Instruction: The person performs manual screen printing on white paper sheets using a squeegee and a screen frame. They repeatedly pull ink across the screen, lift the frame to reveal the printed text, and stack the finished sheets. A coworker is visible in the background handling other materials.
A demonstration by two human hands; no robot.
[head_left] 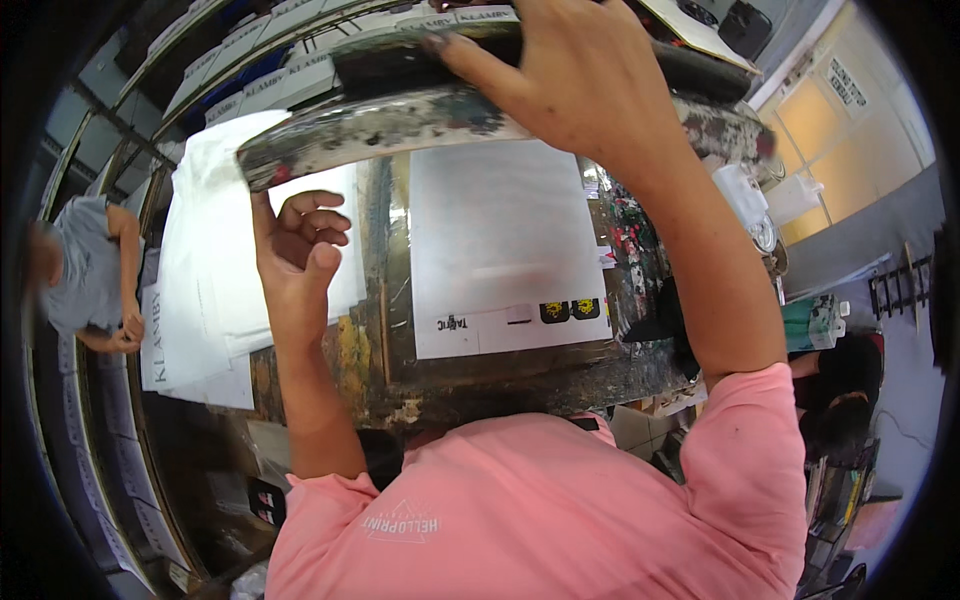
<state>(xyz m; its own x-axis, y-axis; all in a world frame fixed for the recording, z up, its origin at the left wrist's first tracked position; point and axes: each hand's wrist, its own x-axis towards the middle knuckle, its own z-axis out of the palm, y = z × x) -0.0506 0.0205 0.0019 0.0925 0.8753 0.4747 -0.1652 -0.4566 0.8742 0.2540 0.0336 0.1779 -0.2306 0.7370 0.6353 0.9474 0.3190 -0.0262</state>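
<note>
Pink T-shirt fabric (540,510) fills the near edge. Far left, a co-worker in grey (85,260) stands beside a loose pile of white sheets (205,230) on the stained worktable (352,340). Left hand (300,240) is loosely spread, thumb apart, its index fingertip at the left end of a raised, paint-smeared frame bar (350,130); whether it bears weight is unclear. Near the middle, a white printed sheet (500,220) lies flat on the worktable, below and nearer than the bar. Right hand (590,85) reaches over the bar, thumb spread along a dark bar (380,65); its fingers are cut off, so I cannot tell their grip. Steadying both ends evenly would probably keep the frame from twisting or brushing the sheet.
</note>
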